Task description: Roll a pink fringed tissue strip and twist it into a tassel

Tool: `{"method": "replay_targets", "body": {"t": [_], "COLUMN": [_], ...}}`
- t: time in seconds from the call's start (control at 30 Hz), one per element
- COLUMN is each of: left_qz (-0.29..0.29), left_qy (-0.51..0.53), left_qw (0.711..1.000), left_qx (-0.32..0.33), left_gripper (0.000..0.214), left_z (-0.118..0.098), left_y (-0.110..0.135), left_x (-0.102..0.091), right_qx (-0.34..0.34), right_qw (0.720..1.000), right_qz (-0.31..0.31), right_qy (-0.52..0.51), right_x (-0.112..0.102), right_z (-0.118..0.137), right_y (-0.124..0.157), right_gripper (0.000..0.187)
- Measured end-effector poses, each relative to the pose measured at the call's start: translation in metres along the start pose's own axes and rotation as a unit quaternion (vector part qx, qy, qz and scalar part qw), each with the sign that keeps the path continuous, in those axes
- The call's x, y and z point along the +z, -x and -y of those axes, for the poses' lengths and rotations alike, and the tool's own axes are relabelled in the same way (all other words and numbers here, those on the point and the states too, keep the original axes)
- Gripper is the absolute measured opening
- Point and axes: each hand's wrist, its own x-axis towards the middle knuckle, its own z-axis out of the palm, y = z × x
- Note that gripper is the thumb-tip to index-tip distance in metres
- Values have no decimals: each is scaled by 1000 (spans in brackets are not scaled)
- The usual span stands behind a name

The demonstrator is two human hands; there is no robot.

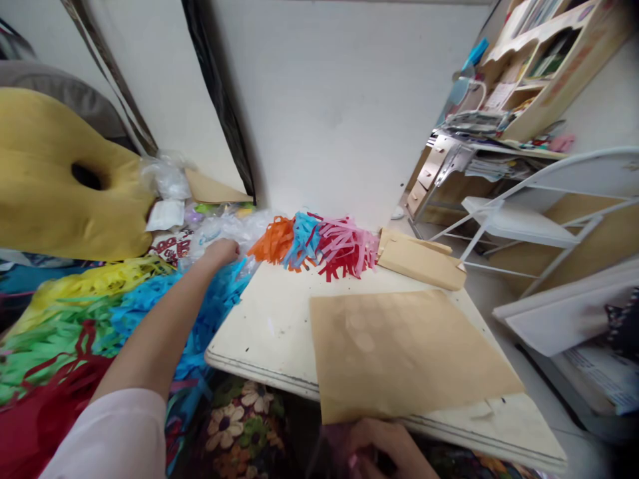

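Observation:
My left hand (223, 253) reaches out past the table's left edge, beside crumpled clear plastic bags (224, 227) and blue paper fringe (219, 293). Its fingers point away and are hidden, so their grip does not show. Low at the front edge, my right hand (389, 447) is curled and a little blurred, just below a flat sheet of brown paper (404, 352). What its fingers hold, if anything, is unclear. Along the back of the white table (269, 332) lie orange fringe (274, 239), light blue fringe (304, 238) and pink and red fringe (347, 246).
Folded brown paper bags (422, 263) lie at the table's back right. To the left are yellow fringe (94, 283), green fringe (60, 339), red fringe (60, 412) and a yellow cushion (60, 186). A white folding chair (524, 219) stands right, before a desk with shelves (544, 80).

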Motion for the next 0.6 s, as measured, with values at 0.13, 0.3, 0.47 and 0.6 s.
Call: {"method": "replay_targets", "body": {"t": [0.13,0.3,0.47,0.6], "left_qz": [-23,-67,-111,-122], "left_qy": [36,136,304,438], "left_qw": [999,988,946,889], "left_qx": [-5,6,17,48], "left_gripper": [28,26,19,23], "left_z": [-1,-2,-2,-8], "left_y": [4,13,36,70], "left_x": [2,-2,-20,-34], "right_qx": [59,39,68,58], "right_qw": [997,996,988,978], "right_qz": [-36,-52,-23,-15], "right_qy": [-20,-55,-133,-202], "right_x": [-4,0,5,8], "right_z": [18,26,18,16], "right_y": [-6,-12,-8,-3], "right_gripper": [18,14,23,30]}}
